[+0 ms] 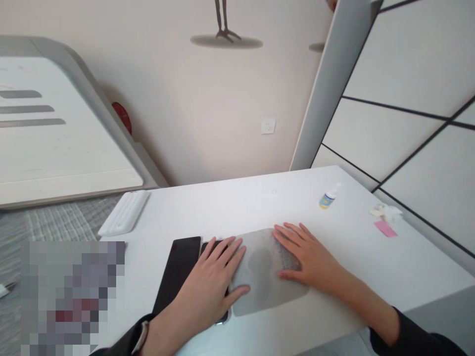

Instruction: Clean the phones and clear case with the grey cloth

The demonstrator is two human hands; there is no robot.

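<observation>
While both hands lie spread on the white counter's [293, 198] lower middle, a pale grey sheet [260, 294] sits between them at the lower centre of the frame. The left hand [217, 277], fingers apart, covers much of a black device with a clear rim [223, 315] and reaches the sheet's left edge; the right hand [306, 254] rests on its right side, over a speckled grey patch [289, 258] whose material is unclear. Thin, smooth and round-cornered, the sheet looks light, pliable and perhaps slippery, best lifted by its bare lower edge. Left of it, a glossy black slab [177, 274] looks stiff, heavier and breakable, suited to a grip along its long sides.
</observation>
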